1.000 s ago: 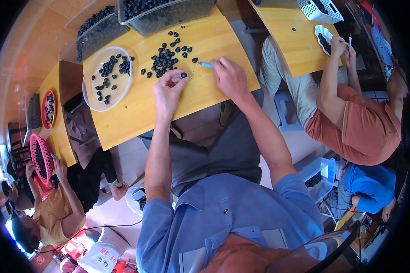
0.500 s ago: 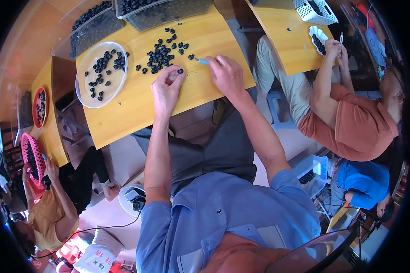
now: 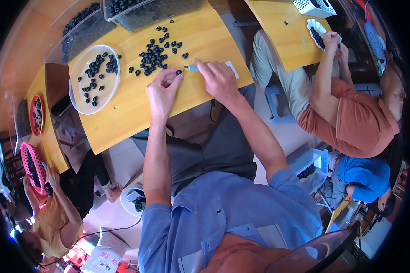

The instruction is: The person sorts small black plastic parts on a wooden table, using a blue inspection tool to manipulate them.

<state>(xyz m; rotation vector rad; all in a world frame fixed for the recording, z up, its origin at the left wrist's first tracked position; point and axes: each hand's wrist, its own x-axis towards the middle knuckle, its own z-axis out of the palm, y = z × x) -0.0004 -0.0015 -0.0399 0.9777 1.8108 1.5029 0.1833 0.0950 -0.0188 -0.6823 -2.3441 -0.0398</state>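
Observation:
My left hand (image 3: 161, 94) pinches a small dark round bead-like piece (image 3: 178, 72) between thumb and fingertips, low over the wooden table (image 3: 205, 38). In my right hand (image 3: 219, 83) is a slim tool with a light blue handle (image 3: 193, 68). Its short metal tip points left, close above the pinched piece; I cannot tell whether they touch. A loose pile of similar dark pieces (image 3: 151, 59) lies just beyond my left hand, with a single one (image 3: 185, 56) beyond the tool. To the left, a round clear shallow tray (image 3: 73, 96) holds several more.
Clear bins (image 3: 150, 17) full of dark pieces stand along the far edge. A white card (image 3: 233, 69) lies beside my right hand. At the right table a co-worker (image 3: 351, 118) handles a white scalloped dish (image 3: 310, 28); another (image 3: 54, 223) at left has a pink basket (image 3: 41, 170).
My right hand has brought the tool's tip from beside a loose piece on the table to the piece in my left hand. The view has shifted slightly, and the white card now shows.

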